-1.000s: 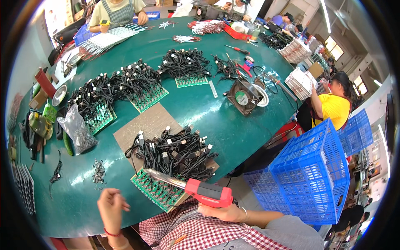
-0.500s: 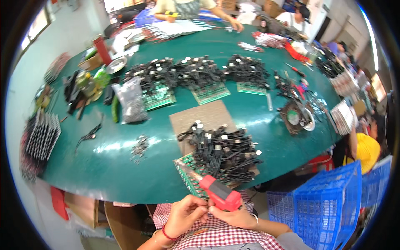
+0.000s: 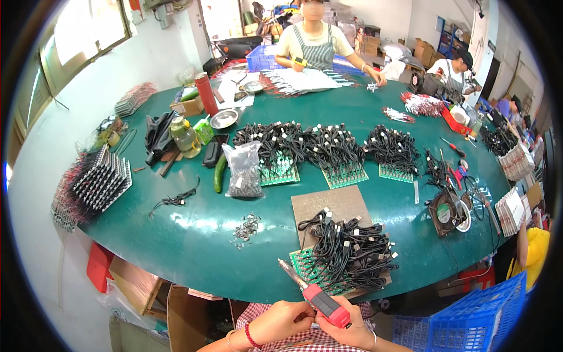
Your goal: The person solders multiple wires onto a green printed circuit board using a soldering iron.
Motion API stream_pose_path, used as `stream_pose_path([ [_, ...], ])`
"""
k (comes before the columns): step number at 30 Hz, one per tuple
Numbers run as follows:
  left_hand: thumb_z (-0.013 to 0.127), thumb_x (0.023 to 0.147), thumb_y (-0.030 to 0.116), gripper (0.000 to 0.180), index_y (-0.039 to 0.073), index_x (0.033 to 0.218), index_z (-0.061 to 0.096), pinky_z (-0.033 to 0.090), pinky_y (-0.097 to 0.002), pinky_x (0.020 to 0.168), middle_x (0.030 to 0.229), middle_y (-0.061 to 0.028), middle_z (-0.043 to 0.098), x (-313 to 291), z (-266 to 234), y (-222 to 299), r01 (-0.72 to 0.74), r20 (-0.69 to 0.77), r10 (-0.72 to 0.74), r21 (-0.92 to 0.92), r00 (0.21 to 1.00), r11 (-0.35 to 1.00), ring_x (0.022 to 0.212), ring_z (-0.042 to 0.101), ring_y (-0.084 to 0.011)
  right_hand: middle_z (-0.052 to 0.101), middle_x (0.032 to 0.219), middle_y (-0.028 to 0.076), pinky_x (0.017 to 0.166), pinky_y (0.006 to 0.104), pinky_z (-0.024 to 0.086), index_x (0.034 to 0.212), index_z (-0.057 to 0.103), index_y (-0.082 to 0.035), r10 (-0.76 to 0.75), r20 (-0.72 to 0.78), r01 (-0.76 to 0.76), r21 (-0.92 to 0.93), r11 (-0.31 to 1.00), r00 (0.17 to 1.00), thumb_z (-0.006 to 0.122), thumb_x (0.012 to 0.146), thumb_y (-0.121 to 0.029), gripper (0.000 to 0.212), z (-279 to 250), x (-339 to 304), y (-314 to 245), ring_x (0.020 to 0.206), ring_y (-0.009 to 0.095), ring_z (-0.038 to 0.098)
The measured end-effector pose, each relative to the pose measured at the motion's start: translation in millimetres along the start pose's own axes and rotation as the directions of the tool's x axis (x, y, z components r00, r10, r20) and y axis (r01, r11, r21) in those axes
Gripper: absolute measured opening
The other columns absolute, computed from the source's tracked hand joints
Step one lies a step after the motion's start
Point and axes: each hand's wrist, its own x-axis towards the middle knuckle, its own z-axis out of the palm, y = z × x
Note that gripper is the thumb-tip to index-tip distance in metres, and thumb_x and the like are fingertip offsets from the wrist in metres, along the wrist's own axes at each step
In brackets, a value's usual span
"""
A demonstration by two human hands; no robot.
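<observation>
My right hand (image 3: 350, 333) is closed around a red and black soldering gun (image 3: 326, 306), whose metal tip points up and left over a green circuit board panel (image 3: 302, 264). Fingers curled in a pinch, my left hand (image 3: 280, 322) is close beside the gun's lower body; whatever it holds, if anything, is too small to make out. A heap of black USB cables (image 3: 352, 249) covers most of that panel. Panel and cables rest on a brown board (image 3: 328, 205) at the near edge of the green table (image 3: 234, 220).
Farther back are more cable heaps (image 3: 334, 146) on panels, and a bag of small metal parts (image 3: 244, 176). Loose metal parts (image 3: 247, 227) are scattered at left-centre. A small fan (image 3: 444, 212) sits to the right. Across the table a person (image 3: 316, 44) works; a blue crate (image 3: 469, 320) stands lower right.
The view has tilted up and shifted left, so the table appears lower and farther right. The soldering gun stays in my right hand, and my left hand stays pinched beside it.
</observation>
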Motion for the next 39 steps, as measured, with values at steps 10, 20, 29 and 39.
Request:
stream_pose_path([
  [10,0.058,0.080,0.005,0.005,0.001,0.079,0.058,0.045,-0.0222,0.056,0.068,-0.0001,0.059,6,9,-23,0.058,-0.005,-0.061,-0.246,0.998,0.968,0.064,0.053,-0.0040,0.063,0.081,0.002,0.068,0.0232,0.047,0.102,0.054,-0.002,0.083,-0.036,-0.081,0.057,0.995,0.996,0.069,0.076,-0.006,0.030,0,4,21,0.072,0.006,0.058],
  [20,0.057,0.085,0.009,0.006,0.003,0.083,0.055,0.041,-0.0172,0.049,0.069,-0.0017,0.059,7,7,-65,0.360,0.084,-0.392,-0.601,0.916,0.713,0.056,0.056,-0.0065,0.057,0.073,0.007,0.060,0.0271,0.046,0.091,0.055,0.003,0.186,-0.149,-0.133,0.308,0.942,0.971,0.059,0.086,-0.009,0.014,-44,-26,16,0.065,0.014,0.054],
  [29,0.055,0.087,0.012,0.011,0.002,0.083,0.054,0.041,-0.0175,0.046,0.069,-0.0040,0.060,20,-2,-72,0.365,0.100,-0.398,-0.644,0.912,0.673,0.054,0.055,-0.0069,0.056,0.067,0.009,0.050,0.0240,0.042,0.090,0.054,0.004,0.187,-0.183,-0.118,0.334,0.935,0.965,0.062,0.085,-0.034,0.039,-62,-56,33,0.055,0.013,0.052],
  [39,0.056,0.087,0.014,0.014,0.002,0.081,0.053,0.041,-0.0170,0.046,0.069,-0.0030,0.060,28,-9,-69,0.407,0.123,-0.423,-0.594,0.898,0.693,0.053,0.054,-0.0058,0.053,0.066,0.008,0.052,0.0260,0.042,0.109,0.048,0.003,0.252,-0.076,-0.217,0.308,0.926,0.965,0.059,0.087,-0.023,0.036,-62,-80,49,0.055,0.012,0.048],
])
